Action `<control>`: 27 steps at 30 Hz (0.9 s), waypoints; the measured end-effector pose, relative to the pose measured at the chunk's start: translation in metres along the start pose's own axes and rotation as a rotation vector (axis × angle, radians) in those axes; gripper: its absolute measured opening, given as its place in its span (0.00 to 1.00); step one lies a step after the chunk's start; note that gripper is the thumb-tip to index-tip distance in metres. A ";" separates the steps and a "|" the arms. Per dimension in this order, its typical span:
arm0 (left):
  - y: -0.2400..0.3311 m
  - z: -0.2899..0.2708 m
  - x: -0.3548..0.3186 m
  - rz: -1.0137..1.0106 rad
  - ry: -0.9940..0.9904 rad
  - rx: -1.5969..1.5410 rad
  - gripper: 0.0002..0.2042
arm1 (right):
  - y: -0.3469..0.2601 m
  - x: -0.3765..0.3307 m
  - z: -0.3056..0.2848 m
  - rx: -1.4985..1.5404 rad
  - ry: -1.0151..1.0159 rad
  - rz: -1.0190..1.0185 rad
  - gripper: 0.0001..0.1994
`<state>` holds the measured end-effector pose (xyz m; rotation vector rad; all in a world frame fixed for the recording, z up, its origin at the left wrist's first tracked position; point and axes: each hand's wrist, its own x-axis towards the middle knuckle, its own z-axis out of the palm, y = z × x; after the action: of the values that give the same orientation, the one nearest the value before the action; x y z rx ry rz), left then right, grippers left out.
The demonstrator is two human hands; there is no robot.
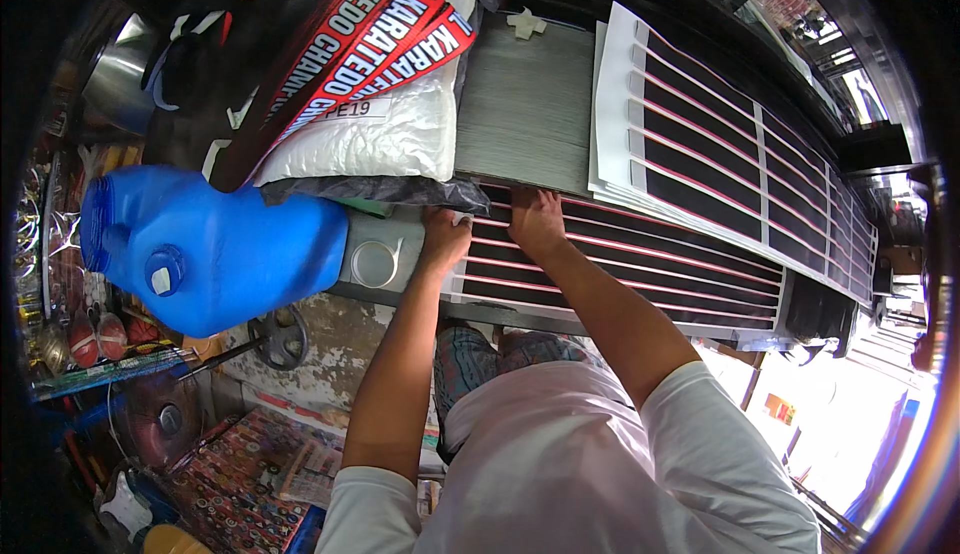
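A long black sheet with white and red stripes (620, 264) lies on the bench in front of me. My left hand (447, 240) is at its far left corner, fingers curled and closed on the sheet's edge. Farther right along the same far edge, my right hand (537, 222) grips the sheet with bent fingers. The fingertips of both hands are partly hidden. A roll of clear tape (375, 263) lies flat just left of my left hand. Beyond the hands is a grey board (525, 104), with a stack of similar striped sheets (720, 144) overlapping its right side.
A large blue plastic jug (220, 244) lies on its side at the left. Behind it, a white plastic sack (370, 139) is topped by red and black printed bands (365, 39). A small pale cross-shaped piece (526, 23) sits on the board's far end. A handwheel (280, 339) is below the jug.
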<state>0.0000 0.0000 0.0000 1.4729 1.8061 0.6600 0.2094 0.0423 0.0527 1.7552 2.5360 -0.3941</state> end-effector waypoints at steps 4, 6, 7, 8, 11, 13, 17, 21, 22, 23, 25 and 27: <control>0.005 -0.006 0.004 -0.067 -0.079 0.061 0.31 | -0.005 0.003 -0.007 0.031 -0.047 0.035 0.34; 0.006 -0.007 0.004 -0.033 -0.053 0.033 0.29 | -0.009 0.004 -0.015 0.066 -0.061 0.058 0.34; 0.007 -0.008 0.004 -0.014 -0.046 0.047 0.29 | -0.010 0.004 -0.020 0.101 -0.056 0.072 0.34; 0.010 -0.006 0.003 0.017 -0.004 0.026 0.24 | -0.012 0.005 -0.024 0.136 -0.052 0.087 0.34; 0.001 -0.001 -0.001 0.097 0.186 -0.067 0.06 | -0.014 0.012 -0.016 0.149 -0.022 0.025 0.35; 0.007 -0.001 -0.002 0.108 0.240 -0.090 0.06 | -0.021 0.010 -0.014 0.150 0.015 0.034 0.35; 0.025 -0.007 -0.006 0.106 0.212 -0.130 0.15 | -0.020 0.008 -0.017 0.183 -0.001 0.021 0.34; 0.030 -0.013 -0.004 0.026 0.073 -0.126 0.23 | -0.011 0.013 0.001 0.122 0.053 0.052 0.36; 0.027 -0.011 -0.003 0.037 0.100 -0.132 0.23 | -0.010 0.015 0.010 0.117 0.100 0.042 0.36; 0.025 -0.008 -0.002 0.050 0.124 -0.138 0.24 | -0.007 0.018 0.018 0.112 0.147 0.034 0.37; 0.013 -0.006 -0.001 0.054 0.117 -0.151 0.24 | -0.013 0.021 0.009 0.168 0.000 0.060 0.39; 0.003 -0.002 -0.001 0.059 0.117 -0.164 0.24 | -0.021 0.018 -0.012 0.162 -0.084 0.053 0.36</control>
<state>0.0004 0.0001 0.0040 1.4074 1.7550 0.9185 0.1848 0.0542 0.0650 1.8117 2.4563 -0.6731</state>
